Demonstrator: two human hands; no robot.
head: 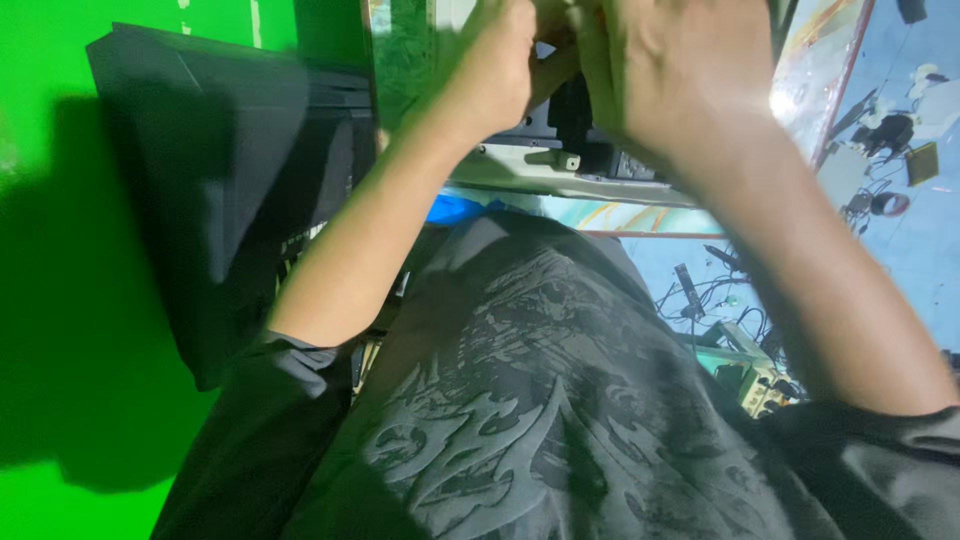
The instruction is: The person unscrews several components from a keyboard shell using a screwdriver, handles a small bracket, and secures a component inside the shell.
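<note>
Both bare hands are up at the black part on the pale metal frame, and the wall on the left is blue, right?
Not quite: the head view shows the wall on the left is bright green. The rest holds: left hand and right hand are together at the black part on the pale metal frame.

No packages, labels, signs or screens visible

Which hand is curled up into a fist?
The left hand, at the end of the bent arm near the green wall. The right hand lies flatter.
</note>
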